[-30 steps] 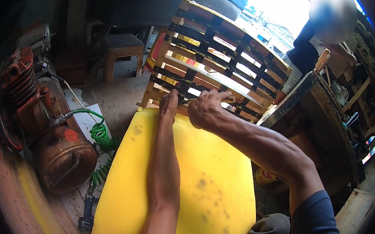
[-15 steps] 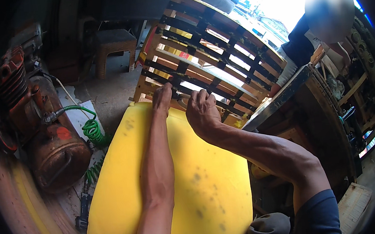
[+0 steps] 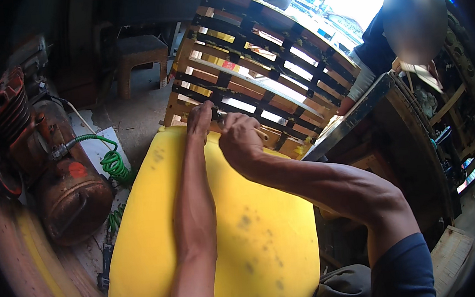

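A wooden frame [image 3: 295, 102] laced with crossing black webbing straps [image 3: 233, 90] stands tilted before me. My left hand [image 3: 199, 119] is closed at its lower bar, against a strap; whatever its fingers pinch is hidden. Close beside it, my right hand [image 3: 241, 138] is curled into a grip, its knuckles toward me. A small dark, shiny bit shows between the hands, and something tan juts out past the right fingers, too little to name. Both forearms reach over a big yellow foam cushion [image 3: 260, 230] with dark spots, which lies below the frame.
A rusty air compressor [image 3: 68, 190] stands at left, with a coiled green hose [image 3: 117, 164] beside it. Behind is a brown stool [image 3: 141, 58]. At right, another person [image 3: 372, 54] has a hand near the frame's edge, by a dark wooden piece [image 3: 382, 114].
My right hand has shifted left, nearer to my left hand. The left hand has moved slightly left too. The whole view has shifted a little.
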`<state>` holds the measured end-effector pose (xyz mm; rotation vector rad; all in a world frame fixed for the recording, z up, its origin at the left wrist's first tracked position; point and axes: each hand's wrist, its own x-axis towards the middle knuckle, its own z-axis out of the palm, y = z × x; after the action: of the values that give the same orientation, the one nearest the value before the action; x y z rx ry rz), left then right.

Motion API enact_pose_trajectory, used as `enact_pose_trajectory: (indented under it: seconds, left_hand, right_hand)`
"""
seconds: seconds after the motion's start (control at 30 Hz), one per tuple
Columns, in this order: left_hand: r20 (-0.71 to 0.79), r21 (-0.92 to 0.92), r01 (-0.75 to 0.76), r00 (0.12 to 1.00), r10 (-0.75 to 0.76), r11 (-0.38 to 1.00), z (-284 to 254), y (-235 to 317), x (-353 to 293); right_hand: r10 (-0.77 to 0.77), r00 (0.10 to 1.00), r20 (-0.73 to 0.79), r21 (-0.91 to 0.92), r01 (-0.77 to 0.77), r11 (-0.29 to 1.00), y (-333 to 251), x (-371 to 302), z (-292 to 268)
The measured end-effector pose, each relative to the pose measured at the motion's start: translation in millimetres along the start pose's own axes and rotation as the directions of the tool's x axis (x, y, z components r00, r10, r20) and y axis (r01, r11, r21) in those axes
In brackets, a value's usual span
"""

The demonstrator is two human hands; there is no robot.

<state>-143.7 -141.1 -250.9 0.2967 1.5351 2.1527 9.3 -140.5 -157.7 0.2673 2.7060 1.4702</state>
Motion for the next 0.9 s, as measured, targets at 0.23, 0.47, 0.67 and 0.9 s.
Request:
enact_pose_trajectory:
  seconds: [0.23, 0.47, 0.67, 0.9]
  left_hand:
    - [0.029, -0.034, 0.053, 0.998, -0.052, 0.998, -0.5, 13.7, -13.4]
    - [0.056, 0.004, 0.054, 0.997, -0.055, 0.999, -4.5, 11.9, -11.7]
    - [0.074, -0.001, 0.06, 0.995, -0.059, 0.998, -5.6, 15.3, -14.2]
    - [0.053, 0.088, 0.053, 0.997, -0.058, 0.995, -2.3, 18.3, -18.0]
  right_hand:
    - [-0.113, 0.981, -0.157, 0.125, 0.134, 0.983, 46.7, -17.1, 52.2]
    - [-0.128, 0.955, -0.269, 0.241, 0.195, 0.951, 59.9, -24.0, 92.1]
    - [-0.086, 0.91, -0.407, 0.314, 0.228, 0.922, 63.6, -21.2, 130.9]
    - [-0.002, 0.881, -0.473, 0.443, 0.24, 0.864, 52.7, -20.2, 162.8]
